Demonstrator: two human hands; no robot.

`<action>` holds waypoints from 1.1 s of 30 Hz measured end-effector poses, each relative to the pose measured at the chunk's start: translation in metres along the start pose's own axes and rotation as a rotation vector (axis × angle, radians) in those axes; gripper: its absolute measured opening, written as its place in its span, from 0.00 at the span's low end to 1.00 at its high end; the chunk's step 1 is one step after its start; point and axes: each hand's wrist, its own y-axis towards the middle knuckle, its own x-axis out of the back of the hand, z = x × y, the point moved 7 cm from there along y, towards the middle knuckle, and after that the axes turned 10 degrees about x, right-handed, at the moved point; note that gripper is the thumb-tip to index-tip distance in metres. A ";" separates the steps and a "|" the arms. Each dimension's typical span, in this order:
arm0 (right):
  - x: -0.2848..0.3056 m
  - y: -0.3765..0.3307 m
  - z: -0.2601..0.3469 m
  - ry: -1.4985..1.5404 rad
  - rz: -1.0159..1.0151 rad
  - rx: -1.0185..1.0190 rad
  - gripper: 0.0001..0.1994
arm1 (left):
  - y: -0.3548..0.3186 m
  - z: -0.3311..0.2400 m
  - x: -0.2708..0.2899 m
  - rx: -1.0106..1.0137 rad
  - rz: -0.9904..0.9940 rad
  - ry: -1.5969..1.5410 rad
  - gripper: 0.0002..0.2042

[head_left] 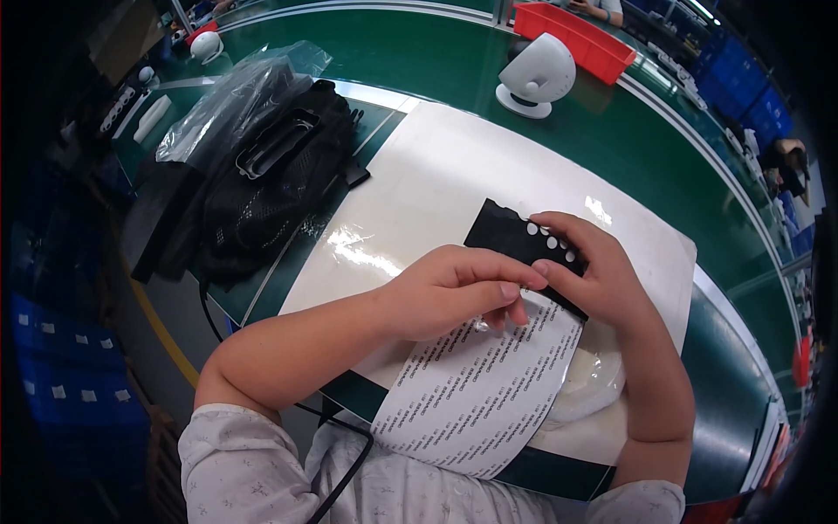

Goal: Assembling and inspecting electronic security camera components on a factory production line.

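My right hand grips a flat black sheet by its right end, thumb on top. Several round white dots sit in a row between its thumb and fingers. My left hand reaches across the sheet's near side, its thumb and fingers drawn together. The left index fingertip meets or nearly meets my right thumb; anything pinched there is too small to make out. Below both hands, a wide white backing paper with rows of small dark print slopes down over the table's near edge towards my lap.
A white mat covers the green table. Left lie a black mesh bag and clear plastic wrap. A rounded white device stands at the back before a red bin. Beside the paper is a white curved part.
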 end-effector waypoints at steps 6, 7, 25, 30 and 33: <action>0.000 0.000 0.000 0.005 -0.001 -0.001 0.21 | -0.001 -0.002 -0.002 -0.004 0.016 0.028 0.09; -0.001 0.001 0.000 0.006 0.000 0.000 0.21 | -0.001 -0.001 -0.001 -0.004 0.015 0.028 0.09; -0.001 0.000 -0.002 0.024 -0.003 -0.015 0.22 | -0.002 -0.002 0.001 0.020 -0.016 0.023 0.11; -0.001 0.000 0.000 0.009 0.000 0.002 0.22 | -0.003 -0.003 0.000 0.032 -0.029 -0.034 0.11; -0.001 0.000 -0.003 0.044 -0.007 -0.038 0.22 | -0.010 -0.014 0.007 -0.137 -0.168 0.049 0.10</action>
